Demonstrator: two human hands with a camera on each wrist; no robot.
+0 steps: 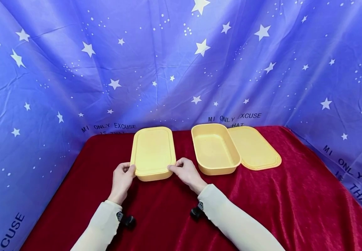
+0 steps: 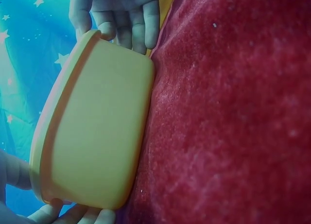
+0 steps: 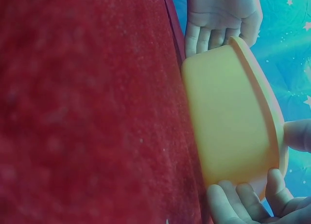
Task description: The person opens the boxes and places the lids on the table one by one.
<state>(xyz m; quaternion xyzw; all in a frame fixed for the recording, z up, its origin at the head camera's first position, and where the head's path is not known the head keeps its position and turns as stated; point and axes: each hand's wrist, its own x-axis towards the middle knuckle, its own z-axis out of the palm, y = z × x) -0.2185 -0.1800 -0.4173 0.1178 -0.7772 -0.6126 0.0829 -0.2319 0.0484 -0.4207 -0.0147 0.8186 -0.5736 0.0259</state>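
**Lidded yellow box held at both near corners**

Lidded yellow box point(image 1: 153, 152) sits on the red cloth point(image 1: 294, 209), toward its far edge and left of centre. The left hand point(image 1: 122, 179) grips its near left corner, fingers curled against the wall; the right hand point(image 1: 187, 171) grips the near right corner likewise. An open yellow box point(image 1: 214, 148) stands just beside, its loose lid point(image 1: 256, 148) tucked against it.
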